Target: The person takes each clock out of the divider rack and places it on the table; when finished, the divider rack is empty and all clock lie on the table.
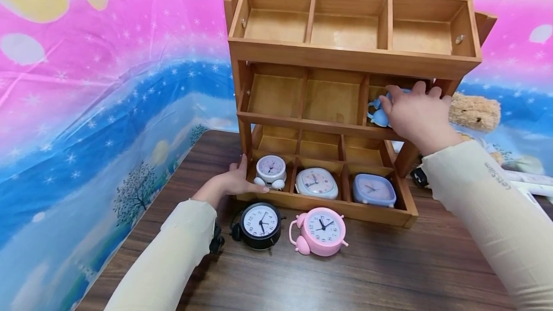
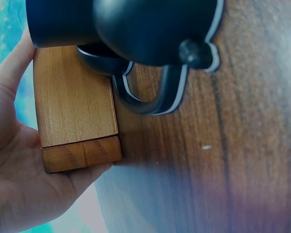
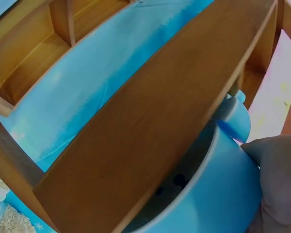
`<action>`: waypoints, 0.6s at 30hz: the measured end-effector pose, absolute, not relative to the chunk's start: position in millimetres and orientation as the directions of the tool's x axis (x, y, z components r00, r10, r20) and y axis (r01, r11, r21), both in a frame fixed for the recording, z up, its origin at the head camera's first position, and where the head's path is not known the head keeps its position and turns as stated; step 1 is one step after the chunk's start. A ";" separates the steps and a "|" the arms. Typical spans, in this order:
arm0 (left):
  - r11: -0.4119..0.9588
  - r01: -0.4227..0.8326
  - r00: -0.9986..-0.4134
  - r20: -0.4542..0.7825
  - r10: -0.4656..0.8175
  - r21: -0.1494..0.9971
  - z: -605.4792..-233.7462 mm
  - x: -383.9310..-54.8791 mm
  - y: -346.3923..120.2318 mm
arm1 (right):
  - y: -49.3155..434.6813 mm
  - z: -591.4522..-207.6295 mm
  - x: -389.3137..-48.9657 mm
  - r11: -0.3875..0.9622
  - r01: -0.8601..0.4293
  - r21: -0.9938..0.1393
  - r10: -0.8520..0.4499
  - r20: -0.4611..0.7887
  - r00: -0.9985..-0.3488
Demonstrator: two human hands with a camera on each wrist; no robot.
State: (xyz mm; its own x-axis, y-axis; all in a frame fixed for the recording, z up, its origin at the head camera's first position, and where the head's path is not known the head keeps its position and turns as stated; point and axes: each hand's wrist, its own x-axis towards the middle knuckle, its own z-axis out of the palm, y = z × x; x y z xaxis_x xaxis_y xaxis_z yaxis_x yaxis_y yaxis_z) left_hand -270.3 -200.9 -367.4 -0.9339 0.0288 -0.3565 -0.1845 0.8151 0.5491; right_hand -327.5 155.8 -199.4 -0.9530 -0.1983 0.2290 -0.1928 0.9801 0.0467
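My right hand (image 1: 421, 114) holds a light blue twin-bell alarm clock (image 1: 380, 118) at the right compartment of the wooden rack's middle tier. In the right wrist view, that blue clock (image 3: 228, 189) is partly behind a wooden board. My left hand (image 1: 229, 181) grips the left end of the three-tier wooden rack (image 1: 345, 54), thumb along the bottom tier's front. Next to it sits a white clock (image 1: 271, 171) in the bottom left compartment. A black twin-bell clock (image 1: 260, 224) and a pink one (image 1: 324, 230) lie on the table in front.
A whitish rounded clock (image 1: 317, 183) and a lilac clock (image 1: 374, 189) occupy the bottom tier's middle and right compartments. Right of the rack is a teddy bear (image 1: 475, 112). A colourful printed cloth (image 1: 108, 61) hangs behind the dark wood table (image 1: 389, 263).
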 end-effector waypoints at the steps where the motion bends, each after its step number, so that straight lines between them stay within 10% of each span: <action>1: 0.815 -0.185 -0.934 -0.357 0.029 0.549 -367.7 -270.1 -201.1 | 156.1 -199.2 -325.8 0.981 -0.187 0.046 -0.192 0.232 -0.954; 18: 0.815 -0.184 -0.932 -0.361 0.033 0.550 -368.9 -271.9 -202.3 | 168.4 -203.2 -258.0 0.970 -0.228 0.082 -0.241 0.236 -0.941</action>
State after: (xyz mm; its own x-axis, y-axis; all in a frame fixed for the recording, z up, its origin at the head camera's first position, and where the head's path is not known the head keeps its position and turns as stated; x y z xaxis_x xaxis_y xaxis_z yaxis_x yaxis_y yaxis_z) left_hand -271.9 -202.3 -368.9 -0.9321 0.0329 -0.3608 -0.1841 0.8146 0.5501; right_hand -258.0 168.4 -203.2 -0.9413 -0.2408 0.2363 -0.2276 0.9703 0.0823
